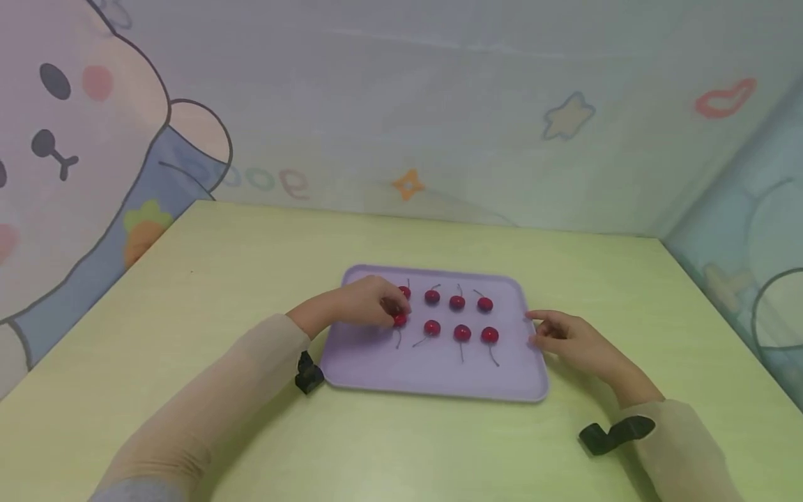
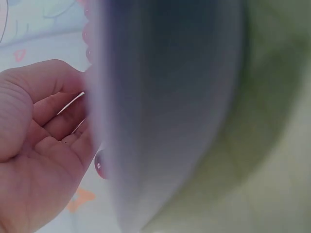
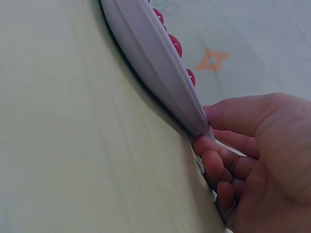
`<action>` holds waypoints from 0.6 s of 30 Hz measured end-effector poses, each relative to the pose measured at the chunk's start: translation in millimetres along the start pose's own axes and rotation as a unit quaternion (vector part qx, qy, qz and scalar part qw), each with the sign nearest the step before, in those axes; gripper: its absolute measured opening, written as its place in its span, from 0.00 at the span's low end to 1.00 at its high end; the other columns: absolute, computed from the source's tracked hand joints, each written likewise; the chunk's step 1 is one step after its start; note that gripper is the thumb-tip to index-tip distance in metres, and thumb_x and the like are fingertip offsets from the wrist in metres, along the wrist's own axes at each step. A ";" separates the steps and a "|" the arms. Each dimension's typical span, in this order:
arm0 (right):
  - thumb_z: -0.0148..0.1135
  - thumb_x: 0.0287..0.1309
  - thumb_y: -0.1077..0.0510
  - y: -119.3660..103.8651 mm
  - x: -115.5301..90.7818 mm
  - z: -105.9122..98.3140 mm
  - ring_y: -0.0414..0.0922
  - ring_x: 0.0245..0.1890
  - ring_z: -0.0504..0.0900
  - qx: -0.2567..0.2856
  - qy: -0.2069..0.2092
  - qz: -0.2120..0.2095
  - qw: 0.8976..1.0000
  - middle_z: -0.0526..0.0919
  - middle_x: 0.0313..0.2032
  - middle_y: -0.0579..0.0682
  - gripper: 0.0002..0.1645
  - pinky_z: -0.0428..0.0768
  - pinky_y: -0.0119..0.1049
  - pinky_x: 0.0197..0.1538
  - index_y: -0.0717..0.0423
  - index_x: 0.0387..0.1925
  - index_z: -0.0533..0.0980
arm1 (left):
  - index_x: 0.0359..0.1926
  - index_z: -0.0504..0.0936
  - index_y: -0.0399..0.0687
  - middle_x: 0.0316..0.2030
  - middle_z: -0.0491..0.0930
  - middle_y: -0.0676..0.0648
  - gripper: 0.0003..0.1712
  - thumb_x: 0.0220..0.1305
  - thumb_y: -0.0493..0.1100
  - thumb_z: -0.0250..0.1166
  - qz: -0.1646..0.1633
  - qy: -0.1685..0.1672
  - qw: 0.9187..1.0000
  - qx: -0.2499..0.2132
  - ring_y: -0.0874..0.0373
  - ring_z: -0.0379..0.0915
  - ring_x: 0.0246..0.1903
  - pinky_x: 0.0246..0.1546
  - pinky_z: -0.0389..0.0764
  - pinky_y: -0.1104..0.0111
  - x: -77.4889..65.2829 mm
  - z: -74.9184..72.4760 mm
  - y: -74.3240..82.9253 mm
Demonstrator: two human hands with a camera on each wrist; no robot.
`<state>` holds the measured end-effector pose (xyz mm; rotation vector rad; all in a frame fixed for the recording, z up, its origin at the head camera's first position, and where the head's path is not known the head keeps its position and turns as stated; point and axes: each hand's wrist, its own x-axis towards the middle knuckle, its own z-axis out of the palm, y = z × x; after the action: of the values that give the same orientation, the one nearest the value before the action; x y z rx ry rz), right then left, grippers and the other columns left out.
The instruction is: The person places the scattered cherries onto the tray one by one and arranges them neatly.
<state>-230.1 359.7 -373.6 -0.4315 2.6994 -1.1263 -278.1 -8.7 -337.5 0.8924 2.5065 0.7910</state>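
Note:
A lilac tray [image 1: 433,380] lies on the table, bearing several red cherries [image 1: 457,302] with stems, set in two rows. My left hand [image 1: 370,301] reaches over the tray's left part and pinches the leftmost cherry [image 1: 399,321] of the near row between thumb and fingers. In the left wrist view the blurred tray [image 2: 170,107] hides those fingertips. At the tray's right rim is my right hand [image 1: 577,343]. Its thumb and fingers grip that rim, as the right wrist view shows with the hand [image 3: 262,155] beside the tray [image 3: 150,58].
The yellow-green table [image 1: 263,432] surrounds the tray. Behind it hangs a pale printed cloth [image 1: 439,104] with a bear drawing [image 1: 100,139] at left. Each wrist carries a black mount [image 1: 307,374].

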 end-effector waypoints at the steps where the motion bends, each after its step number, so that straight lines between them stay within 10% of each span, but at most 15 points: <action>1: 0.61 0.63 0.58 0.5 -0.4 -0.2 0.43 0.35 0.70 0.000 -0.001 0.000 1.000 0.76 0.36 0.51 0.29 0.70 0.29 0.33 0.66 0.63 0.68 | 0.46 0.85 0.43 0.42 0.83 0.48 0.17 0.55 0.30 0.63 0.000 -0.002 1.000 -0.002 0.59 0.75 0.40 0.41 0.77 0.72 0.4 0.1 0.0; 11: 0.61 0.62 0.58 4.2 -2.3 -0.5 0.44 0.35 0.70 -0.003 0.000 0.006 1.000 0.76 0.36 0.52 0.29 0.70 0.29 0.33 0.65 0.63 0.69 | 0.52 0.82 0.41 0.48 0.83 0.47 0.21 0.55 0.32 0.63 -0.007 0.002 1.000 -0.022 0.57 0.78 0.47 0.46 0.79 0.68 -7.8 -2.0 -2.4; 18: 0.61 0.63 0.57 6.0 -4.0 -5.9 0.43 0.35 0.70 -0.009 0.005 0.009 1.000 0.76 0.36 0.51 0.29 0.70 0.29 0.33 0.64 0.63 0.69 | 0.54 0.81 0.39 0.51 0.81 0.42 0.20 0.60 0.36 0.59 0.023 0.063 0.998 -0.015 0.51 0.76 0.49 0.52 0.77 0.61 -35.3 -22.7 -0.1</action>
<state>-229.1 368.9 -373.6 -0.4058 2.7196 -1.1027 -263.6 -40.9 -314.8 0.9193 2.5822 0.9247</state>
